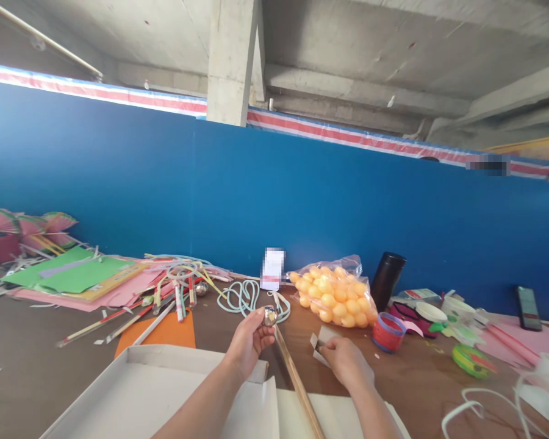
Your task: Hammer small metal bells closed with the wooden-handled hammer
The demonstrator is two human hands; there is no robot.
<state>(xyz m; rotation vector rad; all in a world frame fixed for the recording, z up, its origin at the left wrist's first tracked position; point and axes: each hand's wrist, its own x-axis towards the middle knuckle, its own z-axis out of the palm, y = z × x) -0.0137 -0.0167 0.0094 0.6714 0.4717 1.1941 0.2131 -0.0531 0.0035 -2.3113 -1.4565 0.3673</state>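
My left hand (249, 341) pinches a shiny silver ball (269, 315) between thumb and fingers, raised above the table. To the right, my right hand (350, 363) has its fingers closed at the opening of a small whitish cardboard box (326, 335) with its flaps up. The fingertips partly hide the box, and whether they also hold something in it cannot be made out. Between the hands a long wooden stick (297, 384) slants toward me. Below my left forearm lies a large shallow white box (132, 390), partly covered by the arm.
Behind the hands are a coiled pale-blue cord (238, 299), a phone (272, 268) standing up and a bag of orange balls (332, 296). A black bottle (388, 280) and red tape rolls (388, 332) stand right. Coloured paper (82, 271) and sticks cover the left.
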